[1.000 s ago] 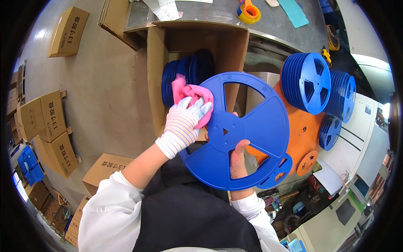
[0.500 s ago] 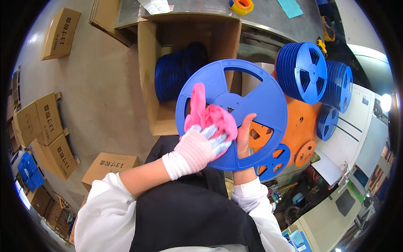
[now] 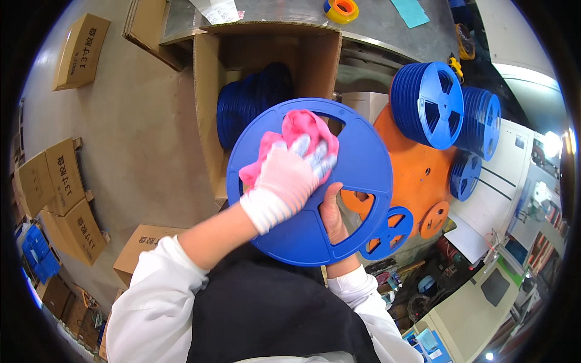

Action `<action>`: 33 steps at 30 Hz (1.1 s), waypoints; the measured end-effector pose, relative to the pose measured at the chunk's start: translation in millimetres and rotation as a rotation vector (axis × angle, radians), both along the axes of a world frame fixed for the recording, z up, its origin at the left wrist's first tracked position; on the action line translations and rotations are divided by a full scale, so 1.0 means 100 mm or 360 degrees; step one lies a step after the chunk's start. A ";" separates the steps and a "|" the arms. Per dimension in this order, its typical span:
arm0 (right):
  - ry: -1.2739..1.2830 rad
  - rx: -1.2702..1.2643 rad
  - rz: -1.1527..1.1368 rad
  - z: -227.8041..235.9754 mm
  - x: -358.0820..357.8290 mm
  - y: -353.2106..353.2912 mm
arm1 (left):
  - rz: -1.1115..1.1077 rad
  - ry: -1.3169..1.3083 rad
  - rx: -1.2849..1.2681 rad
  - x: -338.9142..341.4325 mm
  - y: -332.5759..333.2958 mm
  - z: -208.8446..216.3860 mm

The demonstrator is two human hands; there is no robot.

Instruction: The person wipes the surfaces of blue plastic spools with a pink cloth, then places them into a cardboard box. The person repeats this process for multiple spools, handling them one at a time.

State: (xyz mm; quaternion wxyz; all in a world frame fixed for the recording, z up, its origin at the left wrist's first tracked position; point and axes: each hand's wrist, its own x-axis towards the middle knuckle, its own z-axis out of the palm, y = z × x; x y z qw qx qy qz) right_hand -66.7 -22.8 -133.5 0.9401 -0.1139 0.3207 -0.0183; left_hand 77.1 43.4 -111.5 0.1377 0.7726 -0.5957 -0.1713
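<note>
My right hand (image 3: 332,215), bare, grips a large blue reel (image 3: 357,157) near its lower edge. The thumb lies on the front face beside a cut-out, and the other fingers are hidden behind the reel. My left hand (image 3: 283,177) wears a striped, light-coloured glove. It presses a bunched pink cloth (image 3: 304,124) onto the reel's upper middle, with the fingers bent over the cloth. The reel's hub is covered by cloth and glove. The reel is held up in front of my black apron, with its face turned towards me.
An open carton (image 3: 209,115) behind the reel holds more blue reels (image 3: 245,106). To the right, an orange round plate (image 3: 417,175) stands beside stacked blue reels (image 3: 417,106). A metal bench (image 3: 278,13) bears a tape roll (image 3: 341,10). Closed cartons (image 3: 82,51) sit at left.
The reel has shifted left and slightly towards me with my right hand. My left hand has slid the cloth upward across its face, and the hub is now covered.
</note>
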 end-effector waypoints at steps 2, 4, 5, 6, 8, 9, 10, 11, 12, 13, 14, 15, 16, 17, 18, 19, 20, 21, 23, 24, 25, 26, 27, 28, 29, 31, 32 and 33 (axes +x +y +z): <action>-0.0005 0.0002 -0.0003 0.05 0.02 -0.03 | -0.0083 0.0015 0.0041 -0.24 0.16 0.08; 0.0039 0.0021 0.0003 0.12 0.07 -0.02 | -0.0049 -0.0012 -0.0045 -0.10 0.20 0.08; 0.0062 0.0030 0.0014 0.14 0.08 -0.02 | -0.0025 -0.0023 -0.0087 0.02 0.23 0.07; 0.0125 -0.0109 0.0050 0.08 0.00 0.00 | 0.0049 -0.0136 0.0051 0.19 0.24 0.05; 0.0137 -0.0315 0.0012 0.17 0.04 -0.01 | 0.0295 -0.0196 0.0358 0.49 0.32 -0.23; 0.0118 -0.0374 -0.0024 0.17 0.05 -0.03 | 0.0348 -0.0234 0.0257 0.68 0.38 -0.21; 0.0088 -0.0377 -0.0053 0.22 0.08 -0.07 | 0.0461 -0.0212 0.0173 0.82 0.58 -0.36; 0.0060 -0.0380 -0.0085 0.27 0.13 -0.13 | 0.0702 -0.0078 0.0236 0.92 0.71 -0.34; 0.0022 -0.0384 -0.0123 0.30 0.15 -0.18 | 0.0824 0.0170 0.0000 0.99 0.89 -0.33; 0.0026 -0.0337 -0.0159 0.31 0.18 -0.19 | 0.0908 0.0282 0.0276 1.07 1.08 -0.46; 0.0028 -0.0281 -0.0190 0.31 0.19 -0.20 | 0.1106 0.1132 0.0070 1.04 1.29 -0.57; 0.0033 -0.0223 -0.0227 0.31 0.20 -0.21 | 0.1255 0.1988 -0.0153 0.97 1.45 -0.59; 0.0006 -0.0121 -0.0214 0.25 0.19 -0.21 | 0.1223 0.2191 -0.0078 0.89 1.50 -0.50; -0.0022 -0.0019 -0.0200 0.16 0.16 -0.23 | 0.1188 0.2392 -0.0001 0.80 1.50 -0.40; -0.0049 0.0090 -0.0171 0.11 0.15 -0.23 | 0.1176 0.2622 0.0061 0.69 1.54 -0.40; -0.0072 0.0108 -0.0142 0.09 0.17 -0.21 | 0.1099 0.2765 0.0079 0.62 1.55 -0.38; -0.0096 0.0125 -0.0111 0.08 0.19 -0.19 | 0.1120 0.2805 0.0094 0.55 1.53 -0.36; -0.0130 0.0145 -0.0070 0.07 0.22 -0.18 | 0.1149 0.2838 0.0096 0.49 1.50 -0.33; -0.0151 0.0247 -0.0059 -0.01 0.23 -0.12 | 0.1285 0.2956 0.0120 0.41 1.51 -0.33; -0.0171 0.0294 -0.0053 -0.08 0.25 -0.10 | 0.1348 0.3008 0.0124 0.41 1.53 -0.36; -0.0190 0.0275 0.0009 -0.15 0.27 -0.08 | 0.1443 0.2984 0.0071 0.39 1.58 -0.39; -0.0209 0.0254 0.0071 -0.25 0.26 -0.05 | 0.1537 0.2959 0.0014 0.33 1.67 -0.42; -0.0239 0.0224 0.0136 -0.37 0.27 -0.03 | 0.1621 0.2928 -0.0057 0.30 1.73 -0.45; -0.0209 0.0107 0.0179 -0.52 0.27 -0.01 | 0.1726 0.2894 -0.0087 0.31 1.80 -0.45; -0.0166 -0.0015 0.0207 -0.66 0.21 0.06 | 0.1811 0.2947 -0.0184 0.37 1.80 -0.36; 0.0202 0.0033 0.0241 -1.09 -0.07 0.25 | 0.1892 0.2701 -0.0279 0.51 1.97 -0.33; 0.0499 -0.0042 0.0280 -1.81 -0.57 0.43 | 0.1897 0.2606 -0.0325 0.58 1.95 -0.31; 0.0995 -0.0033 0.0396 -1.81 -0.82 0.49 | 0.1926 0.2525 -0.0367 0.63 1.97 -0.36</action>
